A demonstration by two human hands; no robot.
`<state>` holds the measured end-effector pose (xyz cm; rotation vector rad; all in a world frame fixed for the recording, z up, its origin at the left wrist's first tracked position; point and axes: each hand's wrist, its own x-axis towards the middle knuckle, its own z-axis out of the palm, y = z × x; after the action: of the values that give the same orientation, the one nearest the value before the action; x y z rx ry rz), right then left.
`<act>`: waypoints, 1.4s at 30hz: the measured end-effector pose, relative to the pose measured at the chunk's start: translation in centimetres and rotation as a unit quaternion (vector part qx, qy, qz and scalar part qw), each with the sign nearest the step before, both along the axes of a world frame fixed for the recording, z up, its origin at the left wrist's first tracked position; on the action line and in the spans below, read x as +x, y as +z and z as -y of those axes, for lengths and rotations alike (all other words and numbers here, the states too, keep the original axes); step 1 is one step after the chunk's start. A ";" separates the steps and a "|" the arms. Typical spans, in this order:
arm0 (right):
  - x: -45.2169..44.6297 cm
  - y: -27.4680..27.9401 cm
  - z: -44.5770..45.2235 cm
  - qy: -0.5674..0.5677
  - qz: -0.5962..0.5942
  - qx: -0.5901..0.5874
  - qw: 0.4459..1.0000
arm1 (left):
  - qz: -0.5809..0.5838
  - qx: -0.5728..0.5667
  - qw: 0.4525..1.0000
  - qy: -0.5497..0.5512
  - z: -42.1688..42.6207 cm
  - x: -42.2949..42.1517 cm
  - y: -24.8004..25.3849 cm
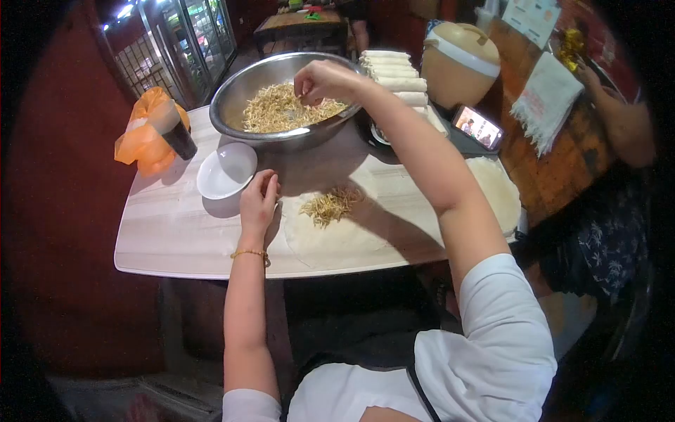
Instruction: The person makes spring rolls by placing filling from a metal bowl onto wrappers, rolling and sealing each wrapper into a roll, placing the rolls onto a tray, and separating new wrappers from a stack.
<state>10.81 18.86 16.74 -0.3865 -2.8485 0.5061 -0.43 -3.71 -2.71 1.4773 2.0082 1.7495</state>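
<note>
My right hand (325, 81) reaches into a large metal basin (232, 128) of bean sprout filling (271, 112). Its fingers point down and are pinched together at the sprouts; the fingertips are partly hidden. My left hand (259, 198) rests on the table with fingers curled and nothing visible in them. It lies between a white bowl (226, 171) and a thin round wrapper (316, 243). A small heap of sprouts (330, 205) sits on the wrapper, in the shadow of my right arm.
Rolled wrappers (394, 74) are stacked right of the basin, before a tan jug (460, 63). A phone (478, 128) leans nearby, above a pile of round wrappers (494, 193). A dark drink (176, 133) and orange bag (149, 141) stand left. Another person's arm (619, 119) shows at right.
</note>
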 end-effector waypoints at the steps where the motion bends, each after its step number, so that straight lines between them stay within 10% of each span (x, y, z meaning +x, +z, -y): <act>1: 0.9 0.6 0.9 0.024 -0.019 -0.022 0.999 | -0.014 0.005 1.000 0.001 0.0 0.1 0.1; 9: 7.0 -8.9 7.2 0.152 0.080 -0.002 0.985 | -0.095 0.004 0.995 0.010 0.0 1.7 1.5; 17: 11.4 -11.3 8.0 0.087 0.012 -0.104 0.991 | -0.198 -0.077 0.956 -0.202 0.4 6.5 2.4; 23: 12.3 -15.6 7.4 0.108 -0.082 -0.047 0.990 | -0.067 -0.241 0.943 -0.218 0.2 6.4 2.3; 32: 13.4 -17.6 6.8 0.111 -0.173 -0.021 0.978 | -0.110 -0.097 0.959 -0.241 -0.4 6.8 1.3; 42: 13.7 -17.4 6.7 0.079 -0.127 -0.089 0.985 | -0.038 -0.186 0.967 -0.171 -0.6 8.2 2.0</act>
<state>24.51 12.17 -0.61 -0.1147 -2.6062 0.7832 7.77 -3.06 -0.68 1.6523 1.8423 1.1283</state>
